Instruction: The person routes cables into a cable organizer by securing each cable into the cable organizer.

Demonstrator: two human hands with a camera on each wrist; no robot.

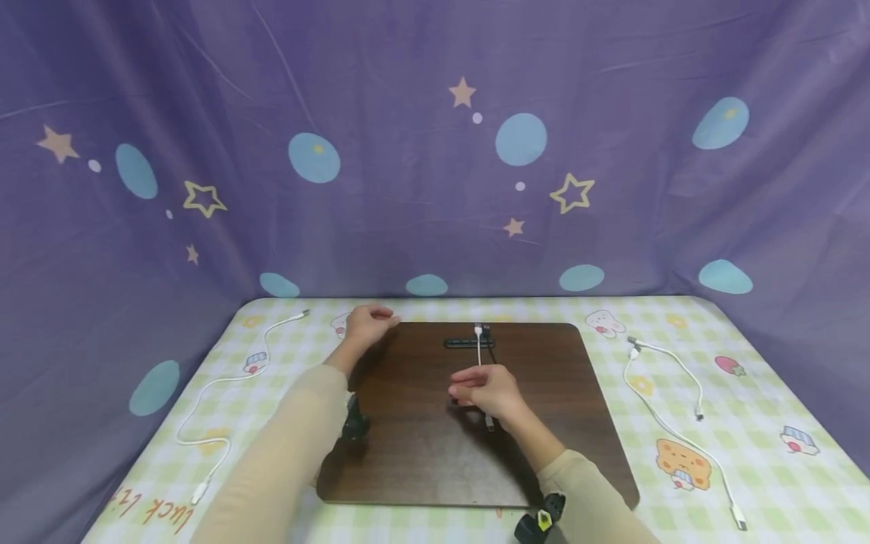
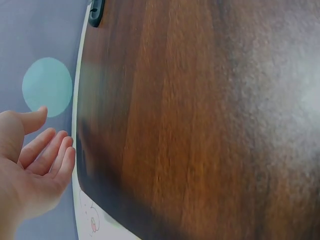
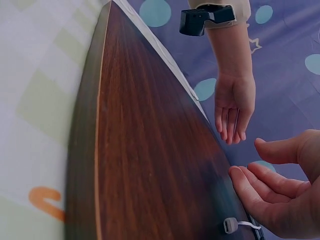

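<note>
Beige sleeves fill the lower edge of the head view, nearest the camera, reaching forward over a checked worktop (image 1: 680, 483) that is backed by a purple star-print curtain (image 1: 435, 151). On it lies a dark wooden board (image 1: 421, 453). Next in size, the left hand (image 1: 367, 323) rests at the board's far left corner, fingers (image 2: 50, 155) relaxed and lightly spread, holding nothing. The right hand (image 1: 485, 389) hovers mid-board, fingers (image 3: 260, 192) loosely curled, apparently over the short white cable (image 1: 479, 349); whether they pinch it cannot be told. That cable runs from a black cable clip strip (image 1: 469, 343) near the board's far edge down toward the right hand, its plug end (image 3: 229, 225) lying on the board just beside the fingertips. Judgement: the cable is light, limp and thin, liable to slide and flex; it is best taken at the rigid plug. Three loose white cables lie on the worktop, one left (image 1: 224, 378), two right (image 1: 669, 431).
</note>
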